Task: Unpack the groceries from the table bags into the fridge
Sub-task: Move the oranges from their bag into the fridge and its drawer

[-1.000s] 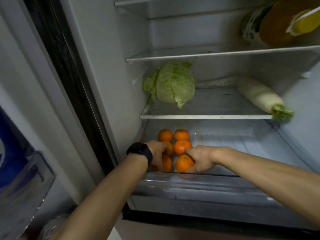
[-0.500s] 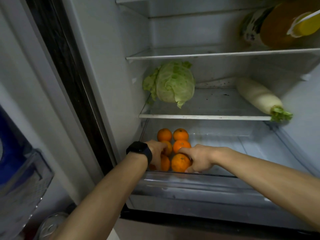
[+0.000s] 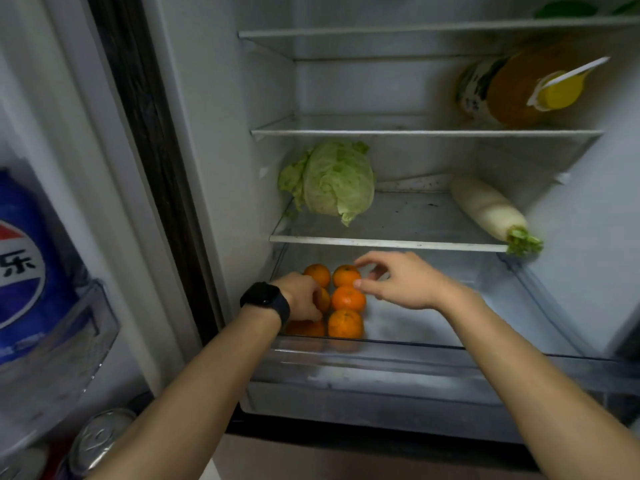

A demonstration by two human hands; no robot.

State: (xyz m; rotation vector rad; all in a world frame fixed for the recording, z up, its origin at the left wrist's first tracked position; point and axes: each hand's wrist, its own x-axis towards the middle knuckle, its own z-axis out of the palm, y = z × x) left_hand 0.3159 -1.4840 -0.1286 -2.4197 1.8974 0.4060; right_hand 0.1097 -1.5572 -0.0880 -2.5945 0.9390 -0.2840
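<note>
Oranges [image 3: 347, 298] sit grouped in the left of the fridge drawer [image 3: 450, 355]; light, firm, apt to roll, best cupped whole. Left hand [image 3: 302, 296] curls over one; right hand [image 3: 398, 280] hovers open, empty

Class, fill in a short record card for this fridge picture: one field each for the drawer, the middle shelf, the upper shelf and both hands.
drawer: oranges grouped at its left
middle shelf: cabbage left, white radish right
upper shelf: oil bottle lying at right
left hand: resting on the oranges
right hand: open, above the oranges
</note>
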